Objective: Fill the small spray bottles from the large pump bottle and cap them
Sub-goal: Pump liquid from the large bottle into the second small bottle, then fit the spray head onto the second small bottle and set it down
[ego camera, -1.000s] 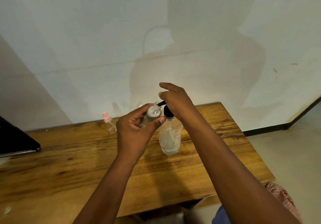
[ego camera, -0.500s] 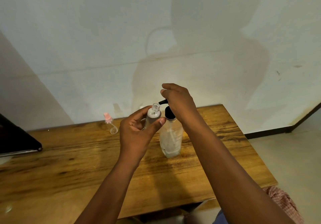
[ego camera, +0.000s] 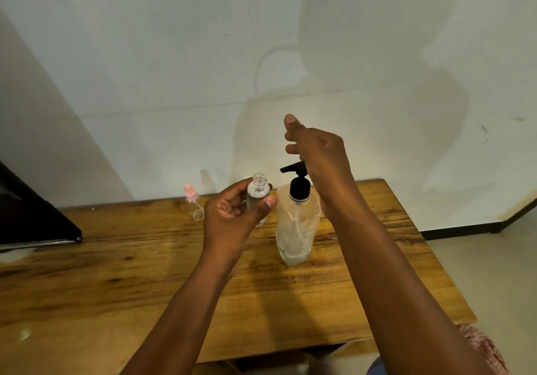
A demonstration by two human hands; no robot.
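Observation:
My left hand (ego camera: 232, 217) grips a small clear spray bottle (ego camera: 258, 191) upright, its threaded neck uncapped, a little left of and below the pump spout. The large clear pump bottle (ego camera: 296, 229) stands on the wooden table (ego camera: 145, 273); its black pump head (ego camera: 297, 184) is risen with the spout pointing left. My right hand (ego camera: 316, 156) hovers just above and behind the pump head with fingers loosely extended, holding nothing. A pink spray cap (ego camera: 190, 195) with its clear dip tube lies on the table at the far left of the bottles.
A black flat object (ego camera: 32, 223) sits at the table's left edge. A white wall rises right behind the table. The table's right edge drops to a tiled floor (ego camera: 479, 273). Checked cloth (ego camera: 482, 348) shows at the lower right.
My right hand has lifted off the pump head, which has sprung up. My left hand has lowered the small bottle away from the spout.

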